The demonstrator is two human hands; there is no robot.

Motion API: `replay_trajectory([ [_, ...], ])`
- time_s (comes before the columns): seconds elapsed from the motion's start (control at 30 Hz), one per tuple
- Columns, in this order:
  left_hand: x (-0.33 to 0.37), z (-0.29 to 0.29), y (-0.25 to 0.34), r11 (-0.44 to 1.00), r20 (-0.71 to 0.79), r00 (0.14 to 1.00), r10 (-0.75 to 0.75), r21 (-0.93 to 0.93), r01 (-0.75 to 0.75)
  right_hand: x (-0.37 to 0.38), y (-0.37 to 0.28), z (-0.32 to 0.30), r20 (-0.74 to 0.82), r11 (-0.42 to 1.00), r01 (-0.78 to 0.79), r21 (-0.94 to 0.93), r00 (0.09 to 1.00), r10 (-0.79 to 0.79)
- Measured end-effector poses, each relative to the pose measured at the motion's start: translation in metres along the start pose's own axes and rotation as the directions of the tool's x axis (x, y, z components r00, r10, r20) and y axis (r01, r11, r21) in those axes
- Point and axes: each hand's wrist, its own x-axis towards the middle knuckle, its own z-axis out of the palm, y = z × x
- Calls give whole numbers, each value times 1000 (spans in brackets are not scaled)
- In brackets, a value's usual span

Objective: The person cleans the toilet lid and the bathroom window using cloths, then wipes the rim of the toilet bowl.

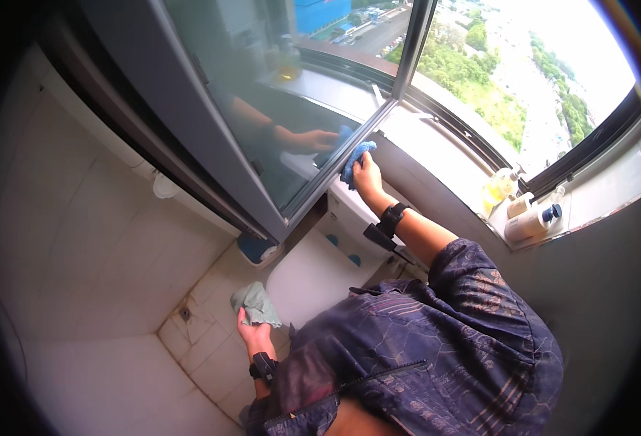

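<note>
Blue cloth (356, 161) bunched up in the right hand (367, 176), fingers clamped around it, pressed against the lower edge of the open window sash (262, 138) right above the hand. Grey-green rag (255, 305) gripped in the left hand (253, 333), hanging low over the tiled floor (189, 341), just beside the white toilet (320, 269). Bottles (524, 211) lined up on the sill, well off to the right of the right hand.

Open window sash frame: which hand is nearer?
Right. The right hand presses a blue cloth against the sash frame; the left hand hangs low, holding a grey-green cloth.
</note>
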Motion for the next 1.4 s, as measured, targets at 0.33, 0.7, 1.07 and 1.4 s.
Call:
replay_trajectory([
  [0.33,9,-15,12,999,40,999,-7,38,5,-77,-30,20,149,997,47,-63,988,-37],
  [0.7,5,-14,15,999,8,1000,4,45,-4,-115,-61,7,624,999,24,29,781,-36],
  [1.07,15,-28,20,1000,66,998,-3,-1,3,-71,-285,-77,-349,254,841,478,448,-823],
  [1.4,26,-36,23,996,137,991,-7,-82,18,-56,-356,-47,-437,48,990,-131,-14,-899],
])
